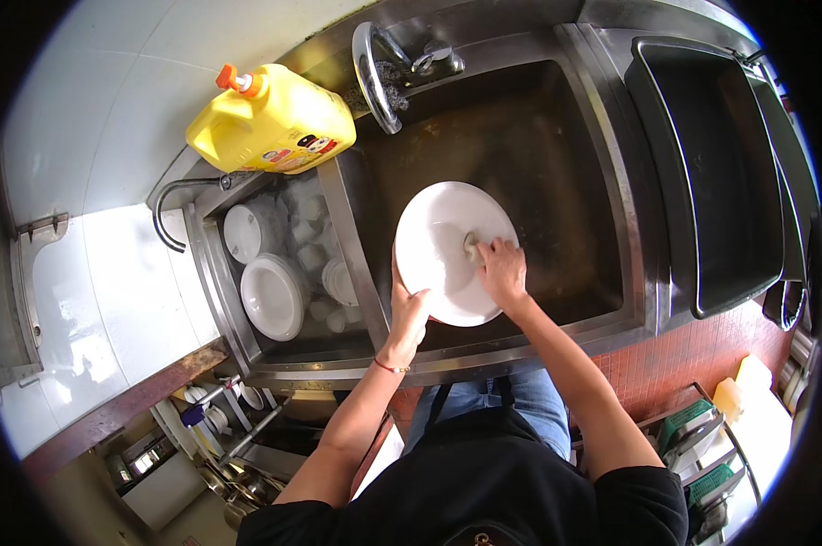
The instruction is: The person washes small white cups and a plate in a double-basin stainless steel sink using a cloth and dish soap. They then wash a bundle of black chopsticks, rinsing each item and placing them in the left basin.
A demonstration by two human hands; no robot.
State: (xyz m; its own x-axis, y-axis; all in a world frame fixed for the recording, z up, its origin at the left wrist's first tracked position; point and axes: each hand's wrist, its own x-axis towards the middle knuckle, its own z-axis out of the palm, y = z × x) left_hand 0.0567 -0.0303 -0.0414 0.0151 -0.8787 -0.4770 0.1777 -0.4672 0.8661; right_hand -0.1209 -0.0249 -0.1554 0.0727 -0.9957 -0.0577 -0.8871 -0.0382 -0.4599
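Note:
Over the right basin of a steel sink (631,225), a white round dish (445,225) is tilted so its inside faces me. My left hand (411,310) grips its lower left rim, thumb on the inner side and fingers behind. Inside the dish, my right hand (503,269) pinches a small pale scrubbing pad or cloth (471,244) against the surface; its exact kind is partly hidden by the fingers. Brownish water (554,170) fills the basin below.
White bowls (271,300) and cups sit in water in the left basin. A yellow detergent jug (281,123) with an orange pump stands behind the divider. A chrome faucet (373,82) arches over the right basin. Black tubs (725,170) stand at the right.

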